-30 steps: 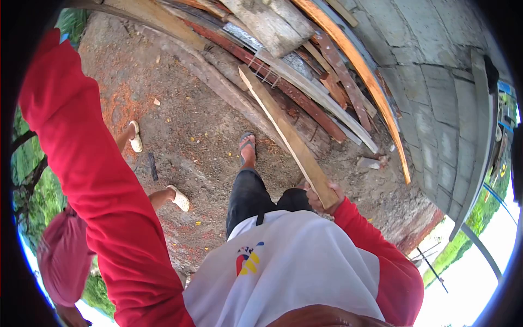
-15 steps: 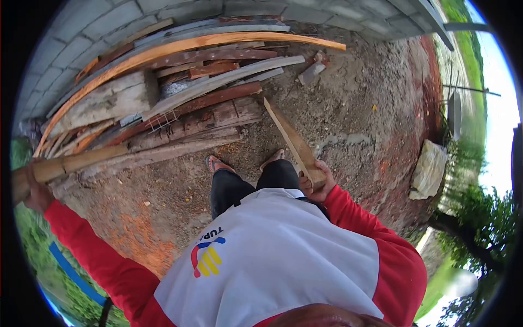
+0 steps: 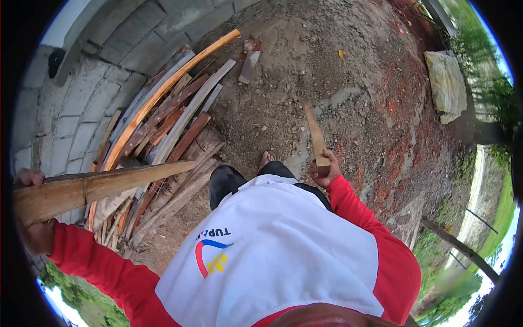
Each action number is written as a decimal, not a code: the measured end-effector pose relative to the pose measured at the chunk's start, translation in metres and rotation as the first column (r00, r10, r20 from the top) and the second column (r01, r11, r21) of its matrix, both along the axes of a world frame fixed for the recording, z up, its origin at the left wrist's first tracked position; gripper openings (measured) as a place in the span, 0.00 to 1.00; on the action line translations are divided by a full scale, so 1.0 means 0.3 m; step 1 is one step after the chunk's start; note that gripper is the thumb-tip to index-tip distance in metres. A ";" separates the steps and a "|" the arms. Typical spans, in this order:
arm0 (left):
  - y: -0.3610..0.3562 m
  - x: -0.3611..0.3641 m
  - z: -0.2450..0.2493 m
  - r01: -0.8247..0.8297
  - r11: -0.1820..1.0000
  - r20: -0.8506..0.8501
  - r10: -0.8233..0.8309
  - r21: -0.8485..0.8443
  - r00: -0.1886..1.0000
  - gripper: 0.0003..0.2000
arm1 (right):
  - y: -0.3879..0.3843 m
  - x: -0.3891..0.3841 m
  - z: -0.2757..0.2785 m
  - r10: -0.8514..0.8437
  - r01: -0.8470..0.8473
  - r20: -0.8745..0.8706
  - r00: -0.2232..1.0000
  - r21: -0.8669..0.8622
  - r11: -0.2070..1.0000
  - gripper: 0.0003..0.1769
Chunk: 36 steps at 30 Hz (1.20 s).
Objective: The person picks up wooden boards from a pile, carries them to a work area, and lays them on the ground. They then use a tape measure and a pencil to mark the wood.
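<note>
Shirt [image 3: 283, 240] white, sleeves [image 3: 376, 234] red. Long plank [image 3: 98, 185], short plank [image 3: 316, 136]: tan. Wall [image 3: 71, 120], 10 o'clock: grey blocks. Soil [image 3: 348, 71] brown, orange patches.

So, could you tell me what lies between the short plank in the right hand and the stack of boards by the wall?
Between short plank and board stack, the head view shows bare gravelly ground and the person's own foot.

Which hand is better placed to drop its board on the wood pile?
Left, probably. The left hand holds a long plank that reaches over the wood pile; the right hand holds its short board over dirt, away from it.
</note>
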<state>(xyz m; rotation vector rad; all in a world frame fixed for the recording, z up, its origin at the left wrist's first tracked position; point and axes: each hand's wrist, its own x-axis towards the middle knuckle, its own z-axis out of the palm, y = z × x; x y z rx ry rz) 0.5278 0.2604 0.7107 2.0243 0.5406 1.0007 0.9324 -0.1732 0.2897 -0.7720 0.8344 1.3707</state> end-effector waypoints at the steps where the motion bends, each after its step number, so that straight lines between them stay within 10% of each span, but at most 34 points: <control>1: 0.018 0.092 0.012 0.048 0.994 -0.035 -0.045 0.097 0.998 0.21 | -0.021 0.031 0.001 -0.037 0.037 0.028 0.999 0.002 0.999 0.21; 20: 0.492 2.160 0.065 0.642 0.765 0.376 -0.612 0.057 0.696 0.22 | 0.093 0.948 0.181 -0.678 0.708 -0.205 0.706 0.223 0.670 0.28; 21: 0.481 2.269 0.066 0.607 0.792 0.395 -0.580 0.070 0.712 0.21 | 0.110 0.988 0.220 -0.685 0.715 -0.205 0.699 0.224 0.662 0.29; 23: 0.419 2.532 0.116 0.197 0.929 0.534 0.000 -0.312 0.845 0.20 | 0.136 1.053 0.281 -0.703 0.742 -0.237 0.671 0.229 0.630 0.30; 25: 0.678 2.648 0.064 0.570 0.783 0.246 -0.620 0.247 0.745 0.20 | 0.158 1.126 0.319 -0.701 0.716 -0.164 0.694 0.258 0.649 0.30; 29: 0.818 2.938 -0.017 0.676 0.716 0.276 -0.623 -0.174 0.731 0.18 | 0.207 1.350 0.348 -0.685 0.673 -0.072 0.725 0.286 0.682 0.29; 36: 0.752 3.670 -0.245 0.641 0.671 0.372 -0.525 -0.371 0.765 0.15 | 0.268 1.990 0.294 -0.591 0.574 0.018 0.806 0.220 0.789 0.22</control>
